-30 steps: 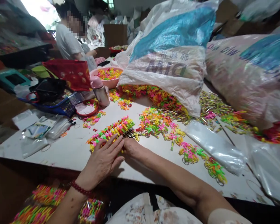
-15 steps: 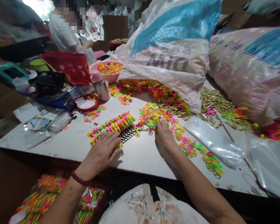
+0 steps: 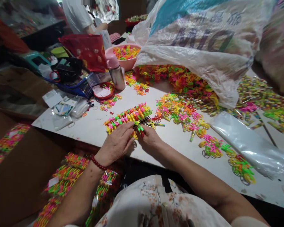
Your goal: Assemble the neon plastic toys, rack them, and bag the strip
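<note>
A black grid rack [image 3: 145,120] lies on the table, mostly covered by rows of small plastic toy pieces [image 3: 126,117] in pink, yellow, orange and green. My left hand [image 3: 117,140] is closed over the near side of the rack, its fingertips against the pieces. My right hand [image 3: 150,138] is at the rack's right end, close to the left fingertips, pinching a small green plastic piece [image 3: 140,128]. Part of the rack is hidden under my fingers. To the right lies a loose heap of similar pieces [image 3: 177,108].
A large white and blue sack [image 3: 201,47] spills pieces onto the table. A steel flask [image 3: 117,75], a pink basin [image 3: 127,64] and a blue basket [image 3: 84,88] stand at the back. Clear plastic bags [image 3: 248,142] lie right. A person in a white shirt [image 3: 77,15] is behind.
My right hand has moved left from the loose heap to the rack, bringing a green piece. My left hand stays at the rack. The whole view has shifted.
</note>
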The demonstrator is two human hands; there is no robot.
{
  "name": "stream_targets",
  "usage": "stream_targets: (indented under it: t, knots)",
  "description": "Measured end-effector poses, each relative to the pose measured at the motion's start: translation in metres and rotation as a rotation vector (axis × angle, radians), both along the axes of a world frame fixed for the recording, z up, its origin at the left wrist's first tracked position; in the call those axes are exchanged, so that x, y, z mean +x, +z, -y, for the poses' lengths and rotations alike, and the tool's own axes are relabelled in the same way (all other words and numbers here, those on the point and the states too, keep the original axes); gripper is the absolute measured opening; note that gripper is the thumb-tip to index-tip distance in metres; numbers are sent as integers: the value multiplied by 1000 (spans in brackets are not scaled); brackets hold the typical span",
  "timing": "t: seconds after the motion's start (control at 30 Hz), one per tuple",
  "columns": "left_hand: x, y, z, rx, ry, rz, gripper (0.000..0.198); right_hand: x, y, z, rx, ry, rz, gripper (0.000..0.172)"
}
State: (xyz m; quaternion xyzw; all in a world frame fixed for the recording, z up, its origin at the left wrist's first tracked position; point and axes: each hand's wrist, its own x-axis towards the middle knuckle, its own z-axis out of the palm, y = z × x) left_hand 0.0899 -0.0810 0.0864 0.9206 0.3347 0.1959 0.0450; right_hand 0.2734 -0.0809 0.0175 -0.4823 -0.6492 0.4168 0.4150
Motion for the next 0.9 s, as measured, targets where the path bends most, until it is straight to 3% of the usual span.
stream_targets:
  t: [0.17,0.3,0.43,0.6,0.67,0.73,0.83,0.9]
  knots:
    - [-1,0,1,-11,10,13,27,9,-5,-11,89,95,173,9]
    - [0,0,-1,30,18,-2,40,12,-10,-13,163,164,290,9]
    - [4,0,-5,95,-9,-141,51,6,-19,-14,198,177,317,18]
    - [9,-2,-9,129,-16,-222,51,11,-5,-11,162,177,310,20]
    - [8,-3,-9,150,-8,-210,50,25,4,-6,170,126,321,20]
    - [8,-4,-8,156,-10,-193,49,45,11,-1,210,-30,395,22]
    - [8,-2,-7,141,-21,-171,49,74,11,1,251,-260,667,20]
    - [8,-1,-7,121,-20,-166,50,87,7,0,249,-270,842,19]
